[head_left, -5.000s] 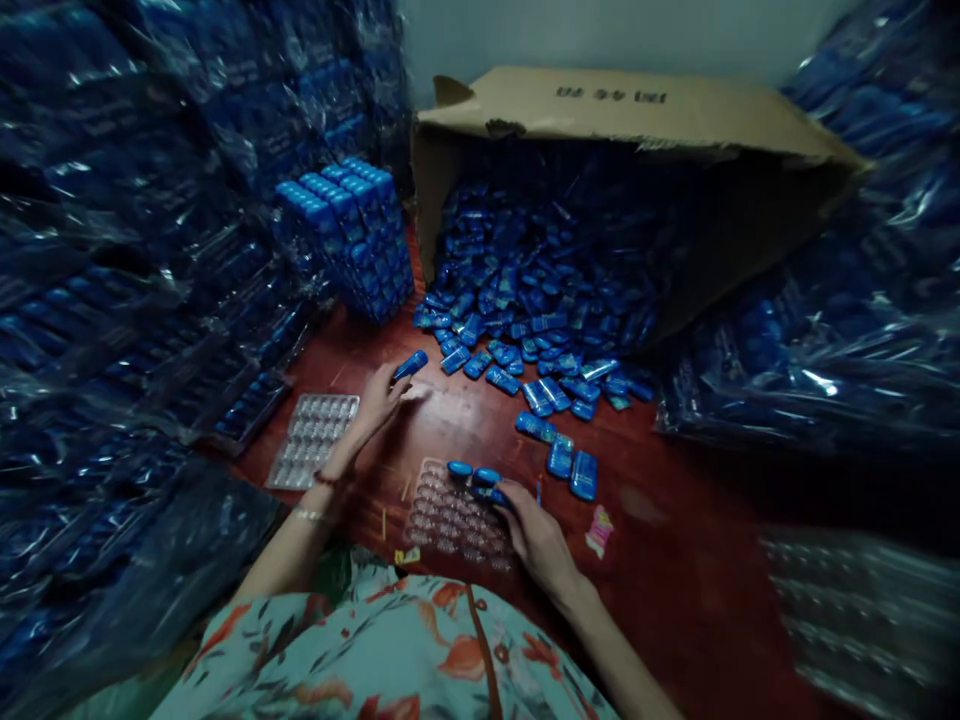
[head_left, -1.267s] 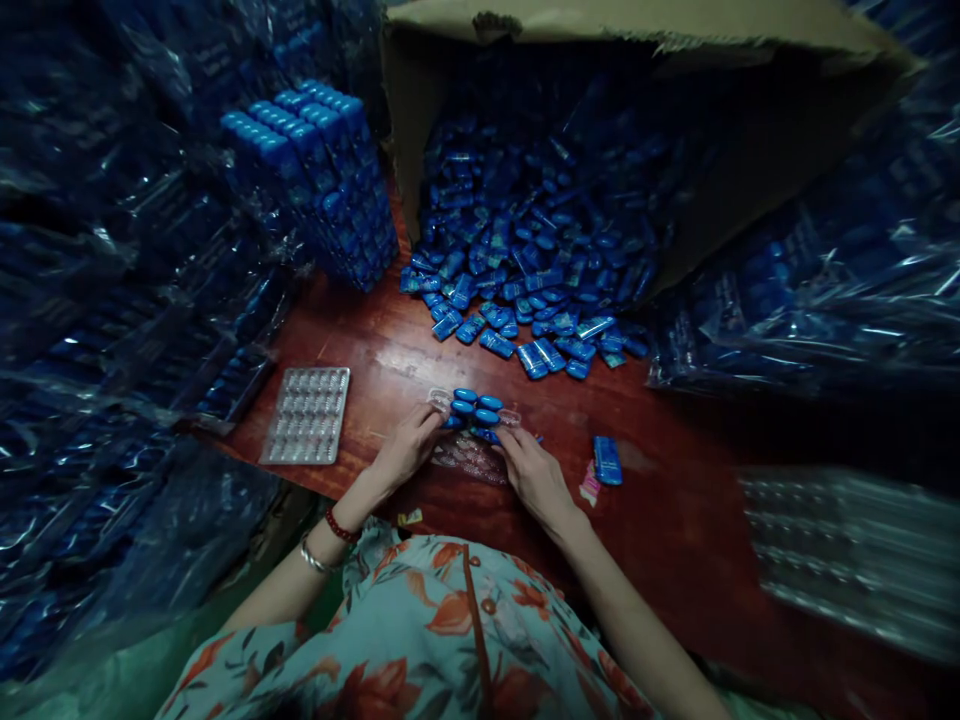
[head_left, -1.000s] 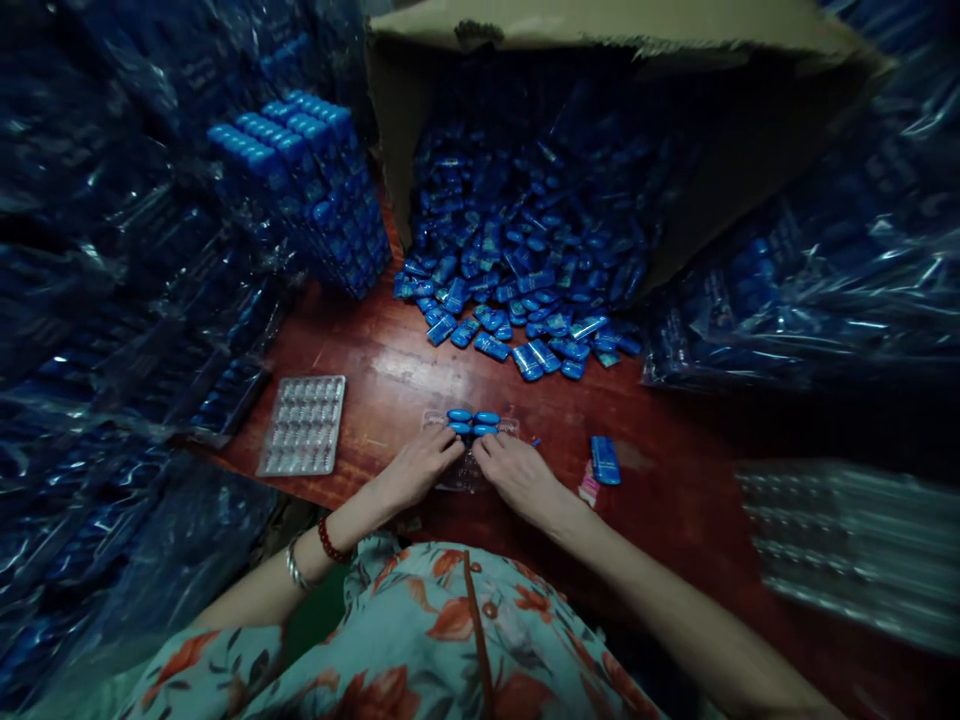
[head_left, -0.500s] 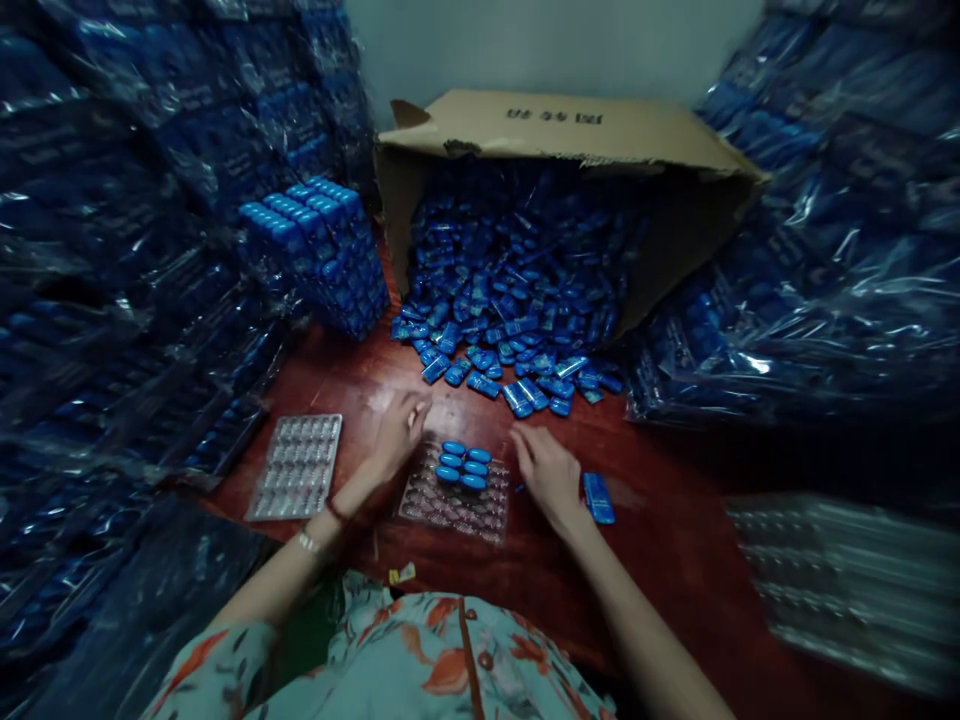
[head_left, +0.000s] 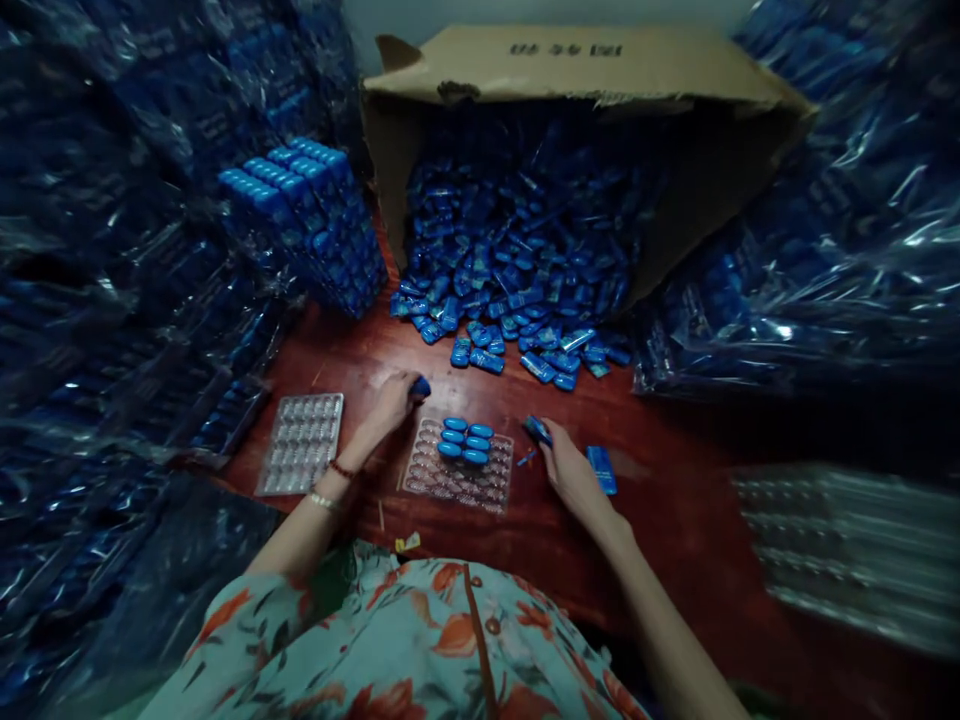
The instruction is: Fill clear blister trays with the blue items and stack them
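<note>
Between my hands lies a clear plastic blister tray [head_left: 457, 487] with rows of oval hollows. Several glossy blue oval pieces [head_left: 465, 442] sit in two short columns at its far part. My left hand [head_left: 397, 398], beyond the tray's left corner, is closed on a small blue packet [head_left: 421, 386]. To the right of the tray, my right hand [head_left: 564, 462] pinches another small blue packet [head_left: 537, 430] by its near end. A flat blue wrapper-like piece [head_left: 601, 469] rests on the table just right of that hand.
An open cardboard box [head_left: 577, 65] on its side spills many blue packets [head_left: 517, 290] onto the red-brown table [head_left: 667, 440]. An unfilled blister tray [head_left: 301, 445] lies left; stacked clear trays [head_left: 855, 550] stand right. A blue stack [head_left: 307, 225] and plastic-wrapped bundles [head_left: 817, 300] flank the box.
Both hands now hold small blue packets that were not visible in them before. Several packets at the pile's front edge are gone or shifted. The whole view has tilted slightly downward.
</note>
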Demonstrator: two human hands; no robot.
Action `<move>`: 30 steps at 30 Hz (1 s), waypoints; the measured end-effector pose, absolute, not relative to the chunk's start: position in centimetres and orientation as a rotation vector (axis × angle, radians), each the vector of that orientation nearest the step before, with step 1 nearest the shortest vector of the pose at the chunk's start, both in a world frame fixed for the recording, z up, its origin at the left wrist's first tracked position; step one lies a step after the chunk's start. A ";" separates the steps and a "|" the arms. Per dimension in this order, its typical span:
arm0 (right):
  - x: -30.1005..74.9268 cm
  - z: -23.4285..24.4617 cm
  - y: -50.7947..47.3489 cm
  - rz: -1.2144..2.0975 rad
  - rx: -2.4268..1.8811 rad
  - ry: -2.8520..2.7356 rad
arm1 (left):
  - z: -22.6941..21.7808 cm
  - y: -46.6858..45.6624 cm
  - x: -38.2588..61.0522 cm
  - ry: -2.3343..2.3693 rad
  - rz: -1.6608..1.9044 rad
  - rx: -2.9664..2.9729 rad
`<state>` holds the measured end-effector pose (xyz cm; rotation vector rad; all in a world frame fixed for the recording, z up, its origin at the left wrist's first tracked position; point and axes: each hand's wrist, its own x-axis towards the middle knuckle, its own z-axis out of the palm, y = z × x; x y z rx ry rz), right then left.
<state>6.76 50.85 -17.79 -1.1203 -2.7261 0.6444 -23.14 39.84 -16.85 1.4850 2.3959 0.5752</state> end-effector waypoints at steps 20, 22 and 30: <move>3.5 -13.8 45.0 0.096 -0.319 -3.139 | -20.0 31.5 -13.8 2.103 1.531 1.560; 2.6 -13.2 44.8 0.010 -0.251 -3.197 | -20.1 31.3 -13.9 2.081 1.500 1.698; 1.6 -13.9 45.0 -0.075 -0.142 -3.167 | -19.1 31.7 -13.7 2.069 1.097 2.037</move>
